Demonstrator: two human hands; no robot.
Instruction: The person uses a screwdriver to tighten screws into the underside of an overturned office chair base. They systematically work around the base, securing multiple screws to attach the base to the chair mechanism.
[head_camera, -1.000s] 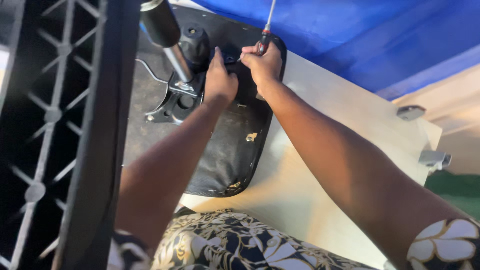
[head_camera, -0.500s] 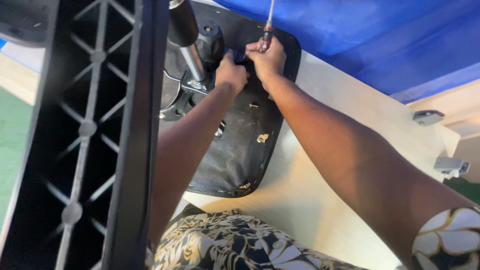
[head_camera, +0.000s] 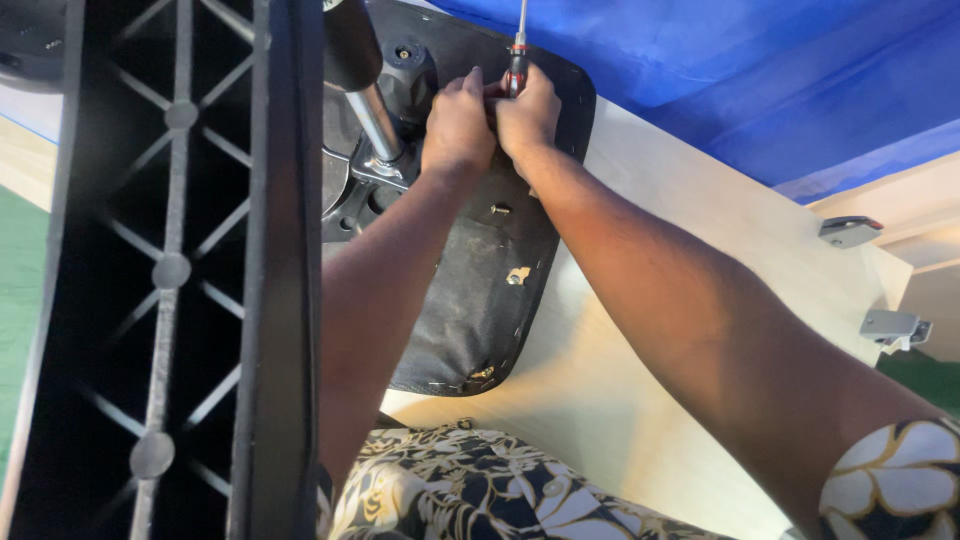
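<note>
An upturned black chair seat (head_camera: 480, 290) lies on a pale wooden board (head_camera: 640, 360), its metal column (head_camera: 372, 120) and black knob (head_camera: 408, 68) sticking up. My right hand (head_camera: 528, 112) grips the red-and-black handle of a screwdriver (head_camera: 517, 62) at the seat's far edge. My left hand (head_camera: 458, 122) presses right beside it, fingers curled against the same spot near the seat's bracket. Whether the left hand holds anything is hidden.
A black ribbed chair leg (head_camera: 170, 270) fills the left foreground. Blue cloth (head_camera: 760, 70) covers the far side. Two metal hinges (head_camera: 850, 230) (head_camera: 893, 327) sit on the board's right edge. Floral fabric (head_camera: 470, 490) lies below.
The view has shifted, so the chair leg takes up more of the left. My left hand has closed in against my right hand at the screwdriver.
</note>
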